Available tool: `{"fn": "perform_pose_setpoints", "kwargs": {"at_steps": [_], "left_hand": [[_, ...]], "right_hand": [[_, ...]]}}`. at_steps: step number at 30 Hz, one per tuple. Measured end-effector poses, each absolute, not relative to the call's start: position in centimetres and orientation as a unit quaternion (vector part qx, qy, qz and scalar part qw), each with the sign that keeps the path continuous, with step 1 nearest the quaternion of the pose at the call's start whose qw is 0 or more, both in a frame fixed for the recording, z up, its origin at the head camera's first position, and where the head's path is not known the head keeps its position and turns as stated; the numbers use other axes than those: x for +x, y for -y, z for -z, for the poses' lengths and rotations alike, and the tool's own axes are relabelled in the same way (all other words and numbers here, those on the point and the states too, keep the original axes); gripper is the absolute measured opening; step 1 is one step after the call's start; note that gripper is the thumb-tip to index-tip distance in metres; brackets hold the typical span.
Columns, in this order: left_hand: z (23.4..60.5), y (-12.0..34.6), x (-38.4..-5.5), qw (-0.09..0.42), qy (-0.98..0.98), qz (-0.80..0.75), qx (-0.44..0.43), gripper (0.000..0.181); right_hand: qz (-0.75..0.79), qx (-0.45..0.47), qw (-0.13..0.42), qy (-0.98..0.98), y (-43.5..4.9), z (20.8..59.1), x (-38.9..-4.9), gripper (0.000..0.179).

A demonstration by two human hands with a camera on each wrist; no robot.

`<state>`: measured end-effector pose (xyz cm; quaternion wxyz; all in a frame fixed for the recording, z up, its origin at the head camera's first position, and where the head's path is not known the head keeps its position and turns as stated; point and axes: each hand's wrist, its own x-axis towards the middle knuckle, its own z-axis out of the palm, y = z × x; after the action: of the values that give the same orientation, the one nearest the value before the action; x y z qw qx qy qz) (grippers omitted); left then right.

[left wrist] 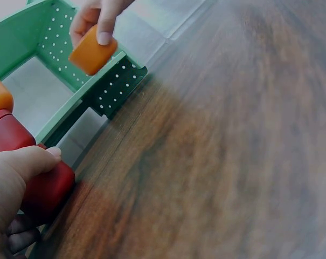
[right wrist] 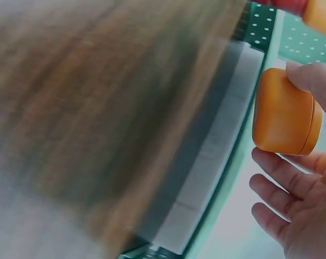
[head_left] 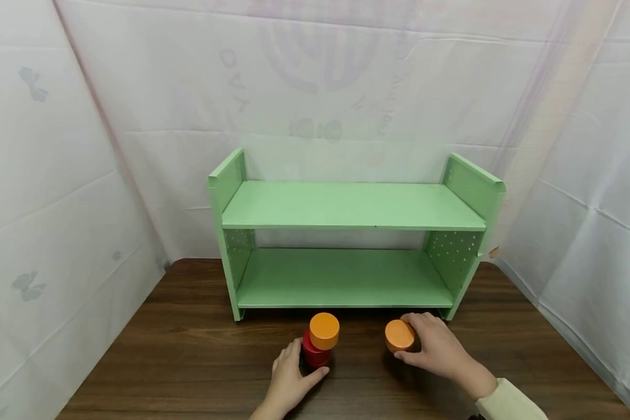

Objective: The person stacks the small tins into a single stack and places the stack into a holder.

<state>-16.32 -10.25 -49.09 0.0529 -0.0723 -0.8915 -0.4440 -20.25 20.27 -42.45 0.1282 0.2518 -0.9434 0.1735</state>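
My left hand (head_left: 287,382) grips a stack at the table's front, thumb and fingers around the lower red tin (left wrist: 52,186). Above that sits another red tin (left wrist: 9,132), with an orange tin (head_left: 324,330) on top. All are short, rounded cylinders. To the right, my right hand (head_left: 438,347) pinches a second orange tin (right wrist: 284,113) between thumb and fingers, held above the table. A seam runs near one end of this tin in the right wrist view, where its lower fingers are spread away from it.
A green two-tier shelf (head_left: 346,226) with perforated side panels stands just behind both hands. It rests on a dark wood table (head_left: 189,350). White printed cloth (head_left: 189,105) hangs behind and at both sides.
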Motion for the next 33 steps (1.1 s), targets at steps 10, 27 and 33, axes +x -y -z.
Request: {"fn": "perform_pose_setpoints", "kwargs": {"at_steps": [10,27,33], "left_hand": [[49.4,10.5,-16.4,0.053,0.894,0.44,-0.064,0.069],[49.2,10.1,-16.3,0.065,0.894,0.438,-0.071,0.069],[49.1,10.1,-16.2,0.065,0.894,0.438,-0.068,0.069]], "right_hand": [[-0.184,0.257,0.144,0.938,-18.8,40.8,-19.7,0.053],[-0.21,0.23,0.205,0.928,-16.1,40.1,-18.8,0.054],[-0.227,0.231,0.207,0.923,-15.3,39.7,-18.7,0.055]]}}
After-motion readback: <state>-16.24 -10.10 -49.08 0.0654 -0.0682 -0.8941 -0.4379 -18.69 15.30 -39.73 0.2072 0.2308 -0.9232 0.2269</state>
